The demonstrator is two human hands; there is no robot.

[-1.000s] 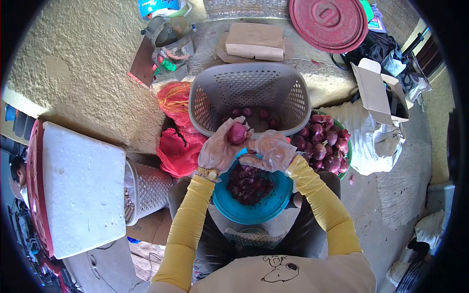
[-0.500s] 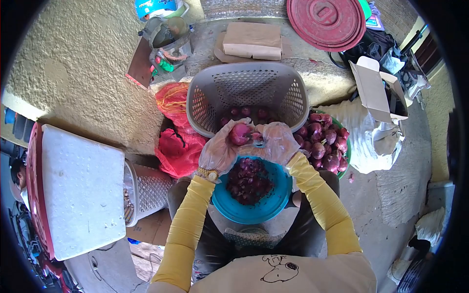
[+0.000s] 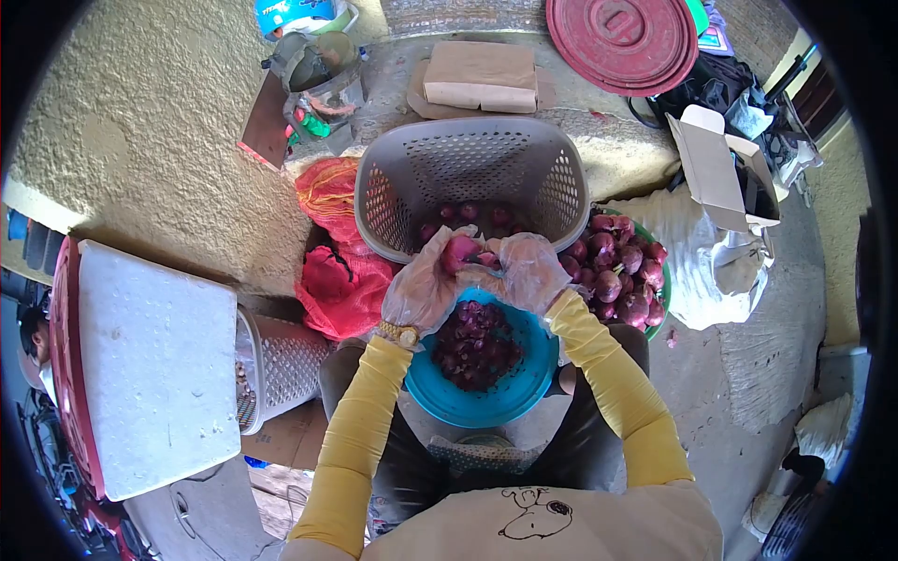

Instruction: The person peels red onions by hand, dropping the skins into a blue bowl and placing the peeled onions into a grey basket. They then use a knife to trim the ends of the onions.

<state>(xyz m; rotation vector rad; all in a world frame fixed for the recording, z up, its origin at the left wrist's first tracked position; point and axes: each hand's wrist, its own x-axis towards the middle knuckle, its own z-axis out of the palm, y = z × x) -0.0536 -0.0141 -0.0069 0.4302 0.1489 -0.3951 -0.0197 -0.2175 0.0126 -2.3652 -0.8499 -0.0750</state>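
Observation:
My left hand [image 3: 421, 290], in a clear plastic glove, is closed around a red onion [image 3: 458, 253]. Close beside it my right hand [image 3: 531, 274], gloved the same way, has its fingers bent together at the onion's right side. Whatever those fingers pinch is too small and blurred to name. Below both hands a blue basin [image 3: 449, 409] holds a pile of dark purple onion skins [image 3: 475, 348]. Just beyond the hands stands a grey perforated basket [image 3: 374, 196] with several red onions [image 3: 470, 212] at its bottom.
To the right, a green-rimmed container [image 3: 667, 292] is heaped with red onions [image 3: 629, 266]. A white sack [image 3: 687, 252] lies past it. Red mesh bags [image 3: 344, 290] sit left of the basket. A white foam board [image 3: 159, 365] and another perforated basket [image 3: 295, 369] stand further left.
The onion in my left hand has turned slightly, and my right fingers have shifted a little against it. The camera view has moved very slightly.

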